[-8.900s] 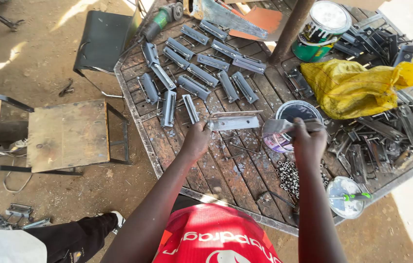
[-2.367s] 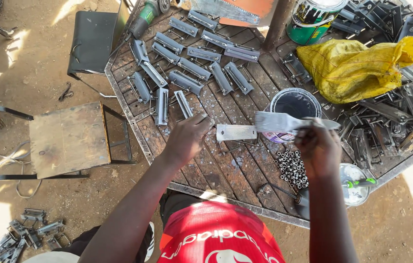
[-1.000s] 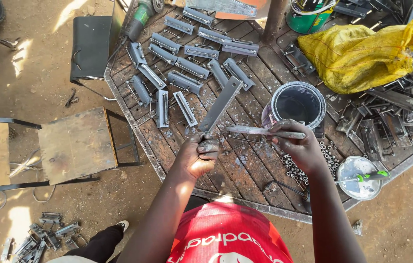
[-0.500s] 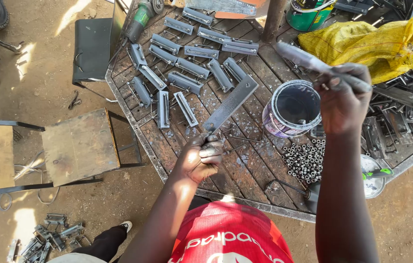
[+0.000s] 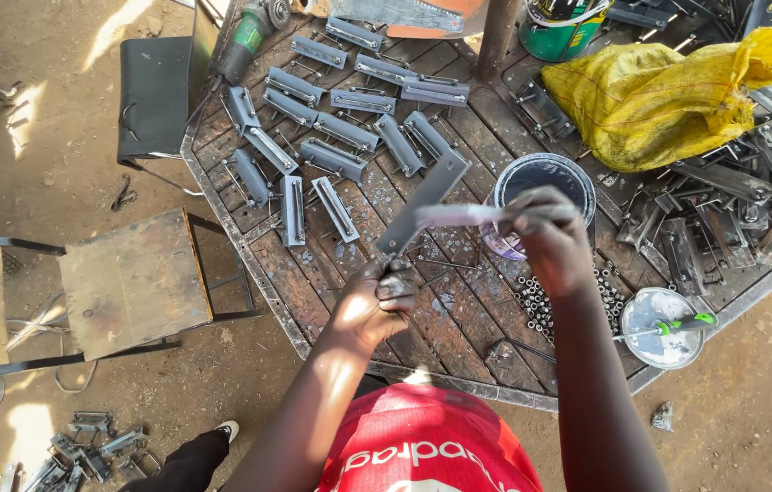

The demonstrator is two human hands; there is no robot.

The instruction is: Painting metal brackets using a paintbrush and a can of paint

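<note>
The left hand (image 5: 377, 301) was clenched around the lower end of a flat grey metal piece (image 5: 422, 200), which rose tilted from the fist toward the upper right, its far end above the slatted wooden table (image 5: 331, 301) and close to a dark paint pot (image 5: 545, 178). The right hand (image 5: 550, 241) gripped the handle of a paintbrush (image 5: 463, 215), fingers closed on it, with the pale bristle end lying across the metal piece about midway along its length; whether bristles actually touched the metal was hard to tell because of blur. The paint pot stood just behind the right hand, partly hidden by it. Farther back on the table lay rows of similar grey metal brackets (image 5: 340, 155), spread side by side and well apart from both hands. To the right sat a bulging yellow sack (image 5: 659, 100), with a heap of dark metal parts (image 5: 741, 200) beside and below it. A scatter of small nuts (image 5: 536, 305) lay near the right forearm, and a shallow round tin (image 5: 664, 319) with a green-handled tool resting in it stood by the table's edge. A green bucket (image 5: 559, 32) stood at the back. On the dirt ground to the left stood a metal-framed stool (image 5: 131, 282).
</note>
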